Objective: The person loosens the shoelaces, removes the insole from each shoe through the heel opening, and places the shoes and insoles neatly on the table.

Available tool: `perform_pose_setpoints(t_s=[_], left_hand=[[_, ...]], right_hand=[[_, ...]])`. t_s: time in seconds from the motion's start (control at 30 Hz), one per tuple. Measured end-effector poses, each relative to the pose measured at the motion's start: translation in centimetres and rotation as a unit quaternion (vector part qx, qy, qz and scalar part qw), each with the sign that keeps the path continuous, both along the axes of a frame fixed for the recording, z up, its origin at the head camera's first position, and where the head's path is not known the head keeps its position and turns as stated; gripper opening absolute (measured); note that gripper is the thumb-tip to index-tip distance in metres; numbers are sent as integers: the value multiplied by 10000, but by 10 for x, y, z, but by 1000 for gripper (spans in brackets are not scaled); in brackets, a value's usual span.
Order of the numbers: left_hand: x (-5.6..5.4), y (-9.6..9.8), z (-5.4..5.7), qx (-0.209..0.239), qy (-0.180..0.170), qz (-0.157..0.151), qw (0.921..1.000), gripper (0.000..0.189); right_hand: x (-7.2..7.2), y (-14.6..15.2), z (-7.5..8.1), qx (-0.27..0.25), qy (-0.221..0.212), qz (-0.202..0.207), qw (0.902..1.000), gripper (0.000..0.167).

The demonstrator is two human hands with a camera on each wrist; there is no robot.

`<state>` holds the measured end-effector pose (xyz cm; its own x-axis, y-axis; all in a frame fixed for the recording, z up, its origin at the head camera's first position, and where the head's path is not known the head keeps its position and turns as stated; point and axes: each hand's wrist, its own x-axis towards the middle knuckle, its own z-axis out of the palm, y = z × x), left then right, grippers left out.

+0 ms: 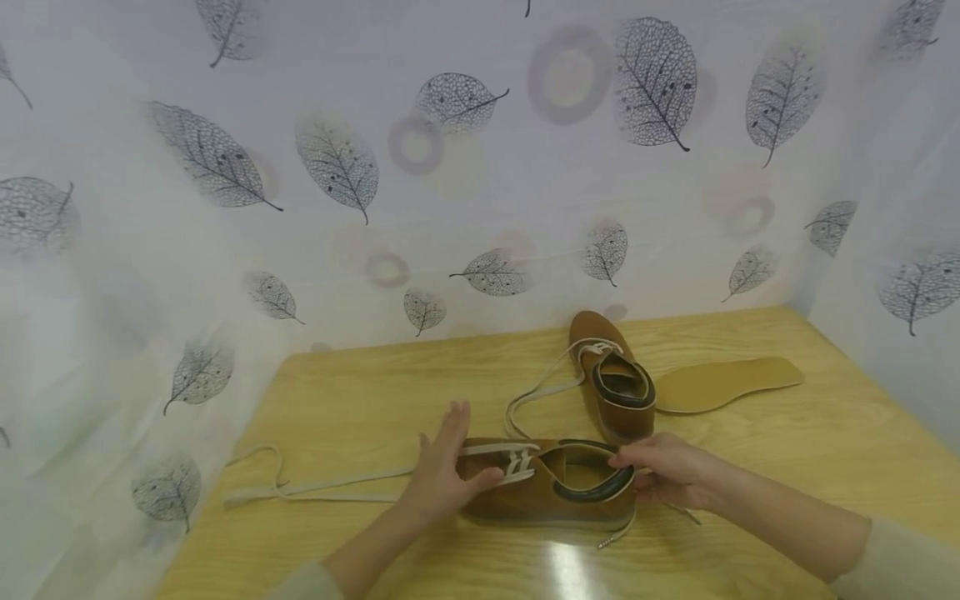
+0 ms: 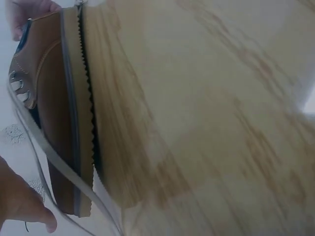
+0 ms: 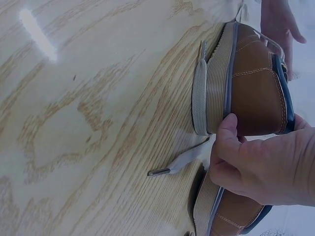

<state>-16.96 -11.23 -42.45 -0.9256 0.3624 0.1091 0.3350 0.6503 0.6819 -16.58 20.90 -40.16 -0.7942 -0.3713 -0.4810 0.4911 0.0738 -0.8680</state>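
A brown lace-up shoe (image 1: 551,507) with a dark padded collar lies lengthwise on the wooden table, toe to the left. At its heel, the right hand (image 1: 678,471) pinches the collar and back; in the right wrist view its fingertip (image 3: 229,122) presses low on the heel, near the sole. Over the toe end is the left hand (image 1: 442,479), fingers extended and spread, thumb across the front of the shoe. Long pale laces (image 1: 341,481) run from the eyelets past the left hand. The left wrist view shows the shoe's side (image 2: 51,93) and ridged sole.
A matching brown shoe (image 1: 633,419) stands behind, toe toward the back, its lace trailing left. A tan insole (image 1: 727,386) lies to its right. Lace ends rest by the near shoe's heel. A leaf-patterned curtain (image 1: 487,200) encloses the wooden table (image 1: 360,383).
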Motion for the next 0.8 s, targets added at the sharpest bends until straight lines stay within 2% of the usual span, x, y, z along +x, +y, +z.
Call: perform_pose_setpoints(t_s=[0.1, 0.17, 0.27, 0.33, 0.4, 0.47, 0.53, 0.67, 0.7, 0.73, 0.77, 0.8], left_hand=[[0, 7, -5, -767, 198, -40, 9968, 108], [0, 10, -8, -1273, 312, -145, 9913, 109], [1, 13, -12, -1846, 470, -329, 9811, 110], [1, 14, -14, -2153, 605, -409, 9738, 112], [1, 14, -16, -2421, 737, -449, 9664, 114], [2, 14, -17, -2567, 799, -470, 9620, 115], [2, 14, -17, -2594, 786, -477, 9614, 114], [3, 15, -16, -2457, 664, -450, 9660, 111], [3, 15, -16, -2437, 645, -449, 9667, 110], [3, 15, -16, -2433, 635, -441, 9669, 110], [3, 16, -16, -2426, 619, -431, 9672, 110], [3, 16, -16, -2427, 615, -419, 9672, 110]], right_hand=[[-1, 1, 0, -29, 46, 109, 9999, 21], [-3, 1, 0, 32, 115, 207, 9997, 20], [-7, 1, 3, 726, 692, 510, 9936, 26], [-8, 0, 7, 1552, 1347, 649, 9765, 32], [-10, -2, 11, 2355, 2124, 801, 9450, 40], [-10, -4, 16, 2888, 2797, 892, 9113, 46], [-11, -7, 20, 3169, 3286, 1022, 8838, 48], [-11, -13, 27, 3532, 3935, 1234, 8397, 47], [-10, -15, 28, 3714, 4100, 1237, 8238, 46], [-8, -18, 30, 3948, 4334, 1230, 8007, 44], [-6, -20, 30, 4196, 4652, 1238, 7695, 42], [-5, -23, 30, 4447, 5027, 1231, 7310, 40]])
